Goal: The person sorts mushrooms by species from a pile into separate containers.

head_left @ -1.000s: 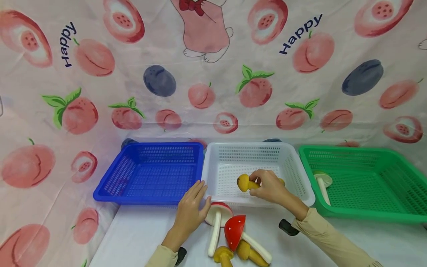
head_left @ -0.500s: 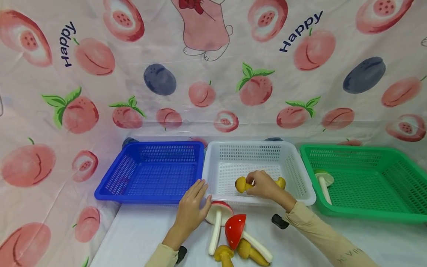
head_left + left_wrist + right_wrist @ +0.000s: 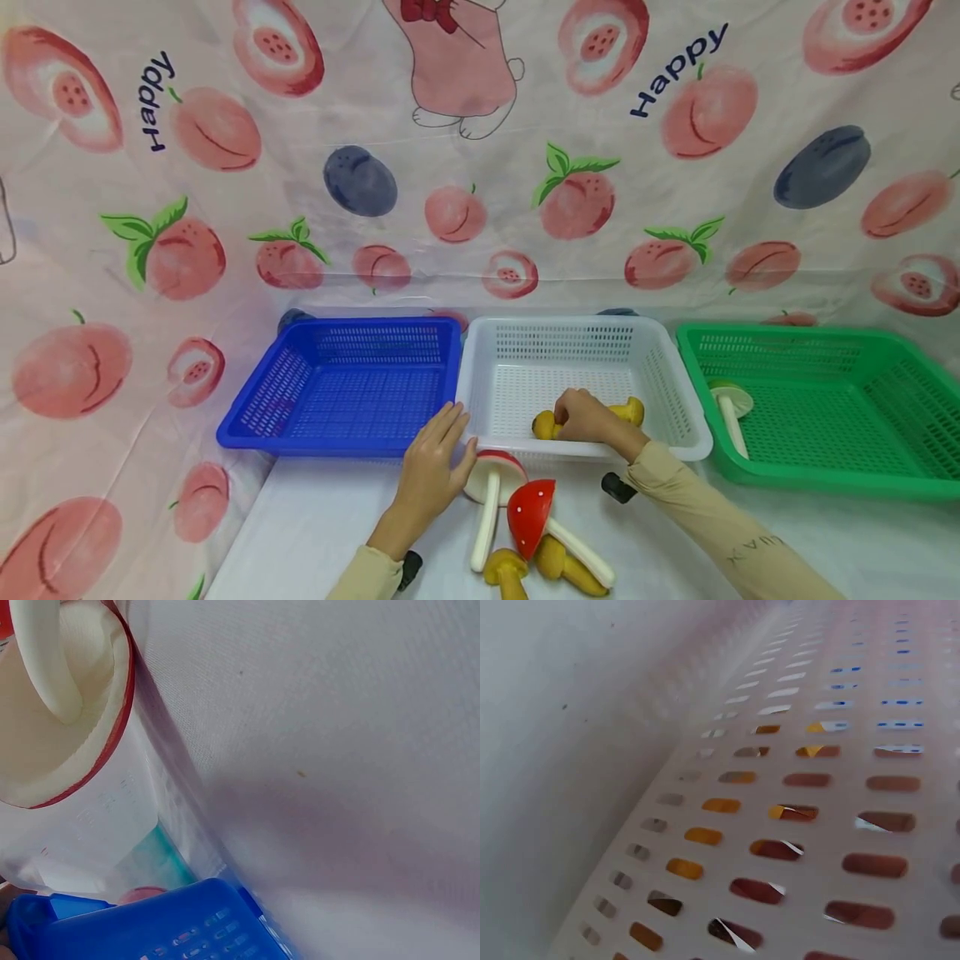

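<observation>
My right hand point(image 3: 588, 417) is low inside the white basket point(image 3: 517, 379), its fingers gripping a yellow toy mushroom point(image 3: 543, 425) whose stem they hide. Another yellow mushroom point(image 3: 633, 410) lies in that basket, partly behind the hand. Fairly straight fingers of my left hand point(image 3: 431, 471) rest at the near right corner of the blue basket point(image 3: 360, 400). Beside that hand lie a red-rimmed mushroom point(image 3: 487, 521) showing its pale underside, and a red one with white dots point(image 3: 528, 517). Two yellow mushrooms, one stubby point(image 3: 506, 568), lie nearer me. The right wrist view shows only slotted basket wall point(image 3: 780, 765).
A green basket point(image 3: 810, 417) stands at the right, with a green-capped mushroom point(image 3: 730, 404) leaning at its left side. The three baskets stand in a row on a white-covered table point(image 3: 315, 517). A fruit-print cloth point(image 3: 465, 283) hangs behind them.
My right hand has moved down and slightly left in the white basket with the yellow mushroom, uncovering more of the other one. The left hand has stayed at the blue basket's corner.
</observation>
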Demonstrator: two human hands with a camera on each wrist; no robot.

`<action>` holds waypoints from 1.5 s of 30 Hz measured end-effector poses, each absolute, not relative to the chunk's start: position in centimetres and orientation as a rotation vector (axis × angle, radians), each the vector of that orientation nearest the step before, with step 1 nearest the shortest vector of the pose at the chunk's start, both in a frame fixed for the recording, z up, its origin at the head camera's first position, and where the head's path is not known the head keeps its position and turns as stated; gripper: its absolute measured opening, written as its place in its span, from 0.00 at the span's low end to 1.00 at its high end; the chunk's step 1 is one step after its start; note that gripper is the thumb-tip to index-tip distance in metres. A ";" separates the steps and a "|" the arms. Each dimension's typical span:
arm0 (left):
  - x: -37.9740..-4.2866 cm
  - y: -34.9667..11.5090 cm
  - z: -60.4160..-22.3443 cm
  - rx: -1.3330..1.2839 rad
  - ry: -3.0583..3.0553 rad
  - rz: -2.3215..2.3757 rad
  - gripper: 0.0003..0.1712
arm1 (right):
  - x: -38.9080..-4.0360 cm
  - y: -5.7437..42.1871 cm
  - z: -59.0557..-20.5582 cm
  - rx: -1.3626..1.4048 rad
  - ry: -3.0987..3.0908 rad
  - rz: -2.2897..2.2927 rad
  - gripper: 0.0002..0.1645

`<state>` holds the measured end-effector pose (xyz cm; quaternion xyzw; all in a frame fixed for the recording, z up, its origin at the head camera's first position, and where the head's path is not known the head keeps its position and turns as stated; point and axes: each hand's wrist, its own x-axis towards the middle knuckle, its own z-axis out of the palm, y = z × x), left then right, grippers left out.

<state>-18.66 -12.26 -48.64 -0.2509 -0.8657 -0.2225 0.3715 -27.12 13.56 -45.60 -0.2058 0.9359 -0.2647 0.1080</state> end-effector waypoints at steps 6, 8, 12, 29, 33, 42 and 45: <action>-18.8 -12.2 -48.7 -0.640 -2.195 -0.559 0.21 | -27.4 13.9 -45.2 -0.585 2.762 -0.775 0.09; -18.8 -12.2 -48.7 -0.640 -2.189 -0.559 0.21 | -27.3 14.0 -45.0 -0.577 2.778 -0.775 0.10; -18.7 -12.3 -48.8 -0.641 -2.199 -0.564 0.21 | -26.8 14.0 -44.2 -0.577 2.792 -0.804 0.13; -18.7 -12.3 -48.7 -0.638 -2.204 -0.577 0.21 | -23.5 14.1 -40.5 -0.697 2.857 -0.913 0.13; -18.7 -12.3 -48.8 -0.638 -2.199 -0.574 0.21 | -22.3 14.1 -39.8 -0.731 2.867 -0.933 0.14; -18.8 -12.2 -48.9 -0.643 -2.188 -0.564 0.21 | -20.6 14.7 -39.2 -0.824 2.880 -0.971 0.15; -18.8 -12.2 -48.9 -0.638 -2.190 -0.561 0.21 | -19.9 14.8 -38.8 -0.838 2.876 -0.989 0.14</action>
